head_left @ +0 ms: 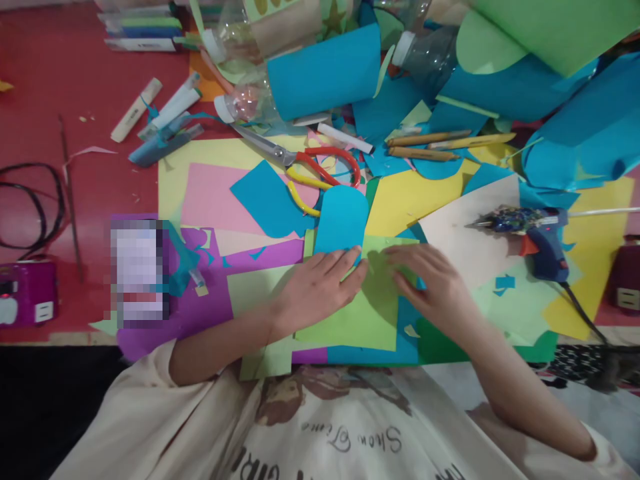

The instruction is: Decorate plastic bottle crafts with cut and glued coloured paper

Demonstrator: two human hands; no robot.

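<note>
My left hand lies flat with its fingers stretched out, pressing the lower end of a blue paper piece with a rounded top. Under it is a light green sheet of paper. My right hand hovers over or rests on the green sheet's right edge, fingers loosely bent and apart; whether it touches the paper I cannot tell. Just beyond the blue piece lie scissors with red and yellow handles. A blue paper square is left of them.
A glue gun lies at right, its cord trailing to the front edge. Plastic bottles wrapped in blue paper crowd the back. Pencils, markers, a phone and paper scraps surround the work area.
</note>
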